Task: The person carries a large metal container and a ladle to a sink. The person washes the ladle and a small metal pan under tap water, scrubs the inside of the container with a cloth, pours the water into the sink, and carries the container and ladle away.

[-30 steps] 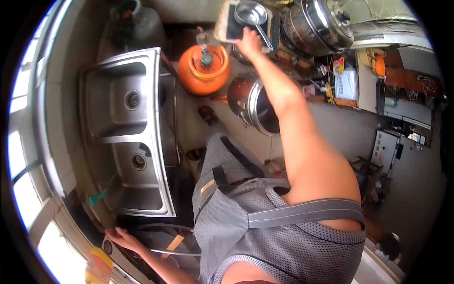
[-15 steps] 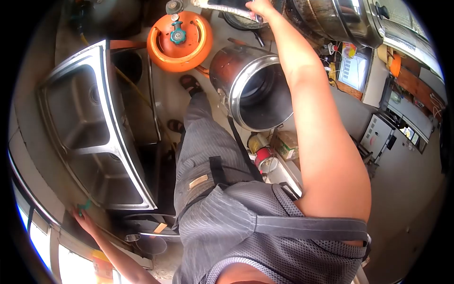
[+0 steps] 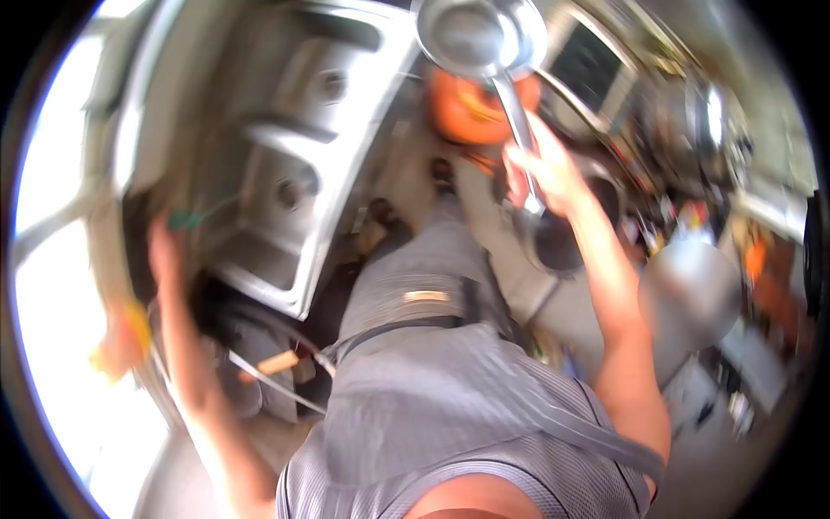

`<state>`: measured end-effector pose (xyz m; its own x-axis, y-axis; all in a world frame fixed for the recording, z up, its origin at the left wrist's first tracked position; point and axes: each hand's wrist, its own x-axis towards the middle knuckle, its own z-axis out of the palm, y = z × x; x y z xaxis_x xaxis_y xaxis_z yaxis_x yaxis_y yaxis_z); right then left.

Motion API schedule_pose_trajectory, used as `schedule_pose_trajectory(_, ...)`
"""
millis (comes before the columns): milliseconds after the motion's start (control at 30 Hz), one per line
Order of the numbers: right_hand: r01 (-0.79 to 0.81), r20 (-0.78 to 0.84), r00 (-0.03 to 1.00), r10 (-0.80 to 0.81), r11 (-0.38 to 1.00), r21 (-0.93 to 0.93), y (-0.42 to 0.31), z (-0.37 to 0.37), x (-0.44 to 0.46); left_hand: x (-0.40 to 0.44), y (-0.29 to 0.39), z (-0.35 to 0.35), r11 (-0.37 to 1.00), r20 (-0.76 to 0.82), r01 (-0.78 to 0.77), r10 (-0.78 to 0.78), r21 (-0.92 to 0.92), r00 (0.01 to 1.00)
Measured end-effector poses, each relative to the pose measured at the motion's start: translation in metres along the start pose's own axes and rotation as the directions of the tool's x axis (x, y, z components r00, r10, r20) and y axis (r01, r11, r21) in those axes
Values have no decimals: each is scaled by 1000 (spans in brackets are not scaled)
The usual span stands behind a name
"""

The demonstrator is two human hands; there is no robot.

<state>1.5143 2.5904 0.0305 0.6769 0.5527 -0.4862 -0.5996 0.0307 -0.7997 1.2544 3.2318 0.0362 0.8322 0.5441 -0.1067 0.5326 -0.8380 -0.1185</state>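
A shiny steel saucepan with a long handle is raised at the top of the view. My right hand is closed around its handle, the pan end pointing away from me. Behind the pan stands an orange gas cylinder, partly covered. On the left, my left hand is stretched out beside the sink, close to a thin teal item. Motion smears its fingers, so whether they grip the teal item is unclear. The double-bowl steel sink lies between my hands.
Below my right hand stands a large open metal pot. A big steel vessel is at the upper right. A blurred round shape shows at the right. Something yellow is by the bright window at the left.
My view has swung round, so the sink and cylinder appear shifted rightward. My right hand, earlier at the top edge near a dark, pale-rimmed object, now grips the saucepan handle.
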Motion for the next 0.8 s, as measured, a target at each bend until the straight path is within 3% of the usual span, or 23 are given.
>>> schedule_pose_trajectory(67,-140,138,978,155,984,-107,19,68,-2,2,-26,23,995,-97,-101,102,7,990)
schedule_pose_trajectory(133,-261,220,926,307,941,-215,48,125,10,17,-3,13,996,7,-77,78,-43,997)
schedule_pose_trajectory(167,-308,259,891,372,916,-256,66,154,17,20,7,10,993,-33,-82,80,-86,996)
schedule_pose_trajectory(300,-327,378,780,499,840,-434,132,267,52,24,-1,4,972,0,-196,197,-134,980)
schedule_pose_trajectory(400,-328,283,803,525,786,-525,158,335,80,20,-6,-6,942,8,-305,309,-139,951)
schedule_pose_trajectory(500,-433,273,748,605,757,-490,162,370,94,20,-14,-8,894,23,-435,440,-110,898)
schedule_pose_trajectory(800,-446,175,775,607,721,-530,159,394,97,15,-33,-11,740,-36,-673,672,-2,739)
